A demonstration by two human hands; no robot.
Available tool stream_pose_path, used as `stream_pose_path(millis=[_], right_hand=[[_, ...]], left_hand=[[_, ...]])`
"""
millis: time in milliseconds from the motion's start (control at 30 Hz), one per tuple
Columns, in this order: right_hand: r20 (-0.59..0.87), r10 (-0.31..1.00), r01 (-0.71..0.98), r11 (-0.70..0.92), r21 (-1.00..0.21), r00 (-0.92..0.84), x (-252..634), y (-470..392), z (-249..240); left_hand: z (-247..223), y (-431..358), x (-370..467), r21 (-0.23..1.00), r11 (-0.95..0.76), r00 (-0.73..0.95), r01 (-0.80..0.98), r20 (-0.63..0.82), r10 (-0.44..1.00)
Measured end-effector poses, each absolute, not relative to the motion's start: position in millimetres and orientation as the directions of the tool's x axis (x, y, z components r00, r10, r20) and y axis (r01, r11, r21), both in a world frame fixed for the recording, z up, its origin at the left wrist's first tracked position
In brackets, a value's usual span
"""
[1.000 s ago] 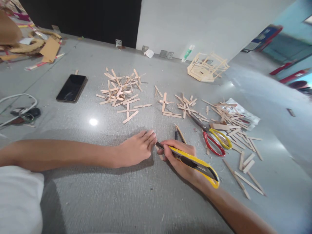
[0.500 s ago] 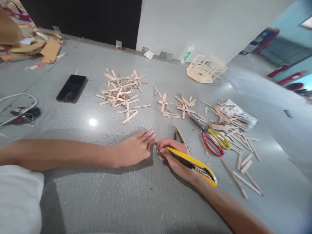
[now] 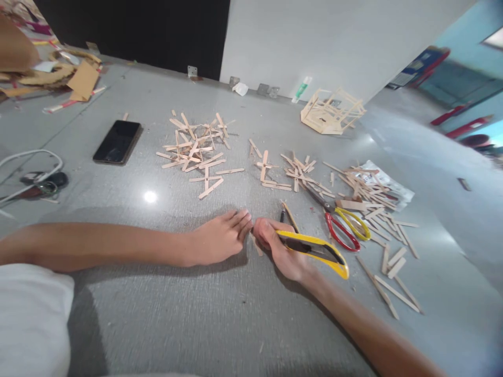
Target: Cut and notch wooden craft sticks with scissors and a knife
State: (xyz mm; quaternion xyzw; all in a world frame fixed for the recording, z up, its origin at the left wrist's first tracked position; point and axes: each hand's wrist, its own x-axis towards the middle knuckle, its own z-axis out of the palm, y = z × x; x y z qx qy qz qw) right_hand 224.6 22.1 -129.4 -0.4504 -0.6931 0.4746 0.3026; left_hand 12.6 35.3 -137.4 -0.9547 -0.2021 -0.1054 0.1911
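Observation:
My right hand (image 3: 277, 243) is closed around a yellow utility knife (image 3: 314, 248), whose handle points back to the right; its tip is hidden by my fingers. Just left of it, my left hand (image 3: 218, 238) presses down on the grey surface, fingers together, with whatever lies beneath them out of sight. A small piece of wooden craft stick (image 3: 257, 244) shows between the two hands. Beyond my right hand lie a pencil (image 3: 291, 217) and a black pen (image 3: 283, 214). Scissors (image 3: 343, 228) with red and yellow handles rest to the right.
Notched craft sticks (image 3: 196, 149) form a pile ahead, with a smaller pile (image 3: 298, 168) right of it. More sticks (image 3: 373, 196) lie by a plastic packet (image 3: 396, 191). A stick frame (image 3: 326, 115) stands near the wall. A phone (image 3: 118, 142) and a white cable (image 3: 51, 154) are left.
My right hand has turned, and the rear end of the knife has swung up and away from me. My left hand stays in nearly the same place.

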Motion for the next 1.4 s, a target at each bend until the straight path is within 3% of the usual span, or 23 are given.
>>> stream_pose_path(millis=[367,1400], right_hand=[[-0.039,0.928,0.397,0.12,-0.91,-0.37,219,21,-124],[-0.052,0.894,0.44,0.168,-0.882,-0.446,221,23,-114]], left_hand=[[-136,32,16,-0.37,-0.821,0.898,0.434,0.256,0.359],[-133,29,17,-0.306,-0.819,0.874,0.485,0.202,0.442]])
